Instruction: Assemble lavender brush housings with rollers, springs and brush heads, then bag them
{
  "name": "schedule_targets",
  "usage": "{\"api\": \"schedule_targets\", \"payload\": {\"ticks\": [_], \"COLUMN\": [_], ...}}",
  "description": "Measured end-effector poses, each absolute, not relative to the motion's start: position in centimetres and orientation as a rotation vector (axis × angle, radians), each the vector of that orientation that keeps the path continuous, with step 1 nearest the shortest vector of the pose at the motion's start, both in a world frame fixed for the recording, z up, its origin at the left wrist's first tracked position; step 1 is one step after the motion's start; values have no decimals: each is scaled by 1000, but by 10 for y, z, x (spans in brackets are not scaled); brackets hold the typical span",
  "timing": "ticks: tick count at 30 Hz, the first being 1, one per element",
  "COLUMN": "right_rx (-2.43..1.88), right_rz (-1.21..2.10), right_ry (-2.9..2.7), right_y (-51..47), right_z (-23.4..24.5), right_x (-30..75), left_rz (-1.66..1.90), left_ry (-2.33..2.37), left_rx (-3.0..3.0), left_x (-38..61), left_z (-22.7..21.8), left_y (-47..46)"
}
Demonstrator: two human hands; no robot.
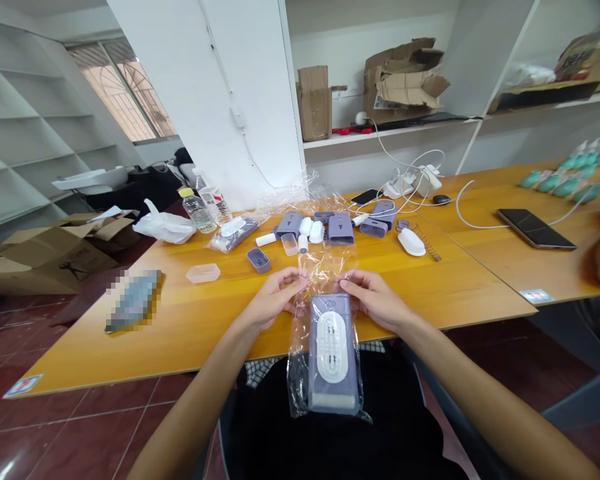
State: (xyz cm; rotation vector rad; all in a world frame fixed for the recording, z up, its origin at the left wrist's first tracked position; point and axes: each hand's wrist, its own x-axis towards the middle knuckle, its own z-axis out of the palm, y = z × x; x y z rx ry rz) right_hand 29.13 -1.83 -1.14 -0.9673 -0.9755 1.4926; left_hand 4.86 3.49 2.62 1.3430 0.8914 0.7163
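My left hand (275, 300) and my right hand (373, 300) pinch the top edges of a clear plastic bag (300, 360) from either side. It hangs down in front of me, over the table's near edge. Inside lies a lavender rectangular case (333, 393) with a white oval ribbed part (332, 347) on its face. Beyond my hands, on the yellow wooden table (180, 327), lie more lavender case parts (341, 230), a white oval piece (411, 242), a metal spring (429, 241) and a small clear plastic box (203, 273).
Two plastic bottles (196, 210) and crumpled clear film (285, 197) stand at the table's far side. White charging cables (420, 180), a smartphone (536, 228) and teal-topped bottles (565, 185) lie to the right. Cardboard boxes (45, 260) sit on the floor at left.
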Motion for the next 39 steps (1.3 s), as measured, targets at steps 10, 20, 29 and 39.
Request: {"api": "schedule_targets", "payload": {"ticks": [10,20,29,39], "right_rx": [-920,-960,-1111,-1348], "right_rz": [1459,1298,1306,1311], "right_ry": [-847,-827,-1134,-1205], "right_y": [-15,-11,-3,41], "right_z": [-10,-14,-13,0], "right_x": [300,303,300,285], "left_rz": [821,926,944,873], "left_ry": [922,958,1088,1083], "left_rx": [1350,1398,1732,1878], "left_x": [47,46,44,18], "left_z": [22,19,6,8], "left_y": [40,44,51,67]}}
